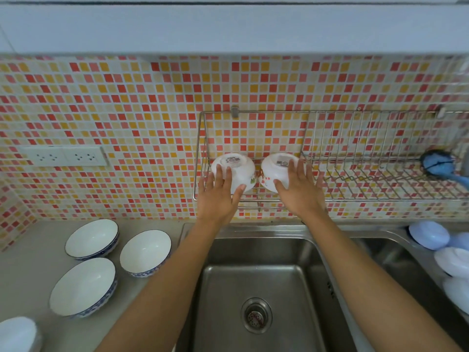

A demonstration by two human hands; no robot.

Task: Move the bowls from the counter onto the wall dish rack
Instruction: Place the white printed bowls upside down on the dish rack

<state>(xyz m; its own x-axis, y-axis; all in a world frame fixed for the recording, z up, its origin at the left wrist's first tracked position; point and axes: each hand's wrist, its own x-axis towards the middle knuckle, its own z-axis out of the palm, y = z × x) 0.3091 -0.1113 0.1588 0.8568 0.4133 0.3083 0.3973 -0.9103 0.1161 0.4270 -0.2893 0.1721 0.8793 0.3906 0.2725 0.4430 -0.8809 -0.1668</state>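
Observation:
Two small white bowls sit upside down at the left end of the wire wall dish rack point(380, 189). My left hand point(219, 194) lies on the left white bowl point(241, 166) with fingers spread over its side. My right hand point(298, 189) rests the same way on the right white bowl point(275, 165). Both bowls show label stickers on their bases and touch each other. Three white bowls with blue rims stand upright on the counter at the left: a far bowl point(92, 238), a middle bowl point(145, 252) and a near bowl point(82, 287).
A steel sink point(258, 288) lies below my arms. A blue brush point(437, 165) rests at the rack's right end. Pale plastic lids point(429, 235) lie on the right of the sink. A white dish point(17, 334) sits at the lower left. Wall sockets point(63, 156) are at left.

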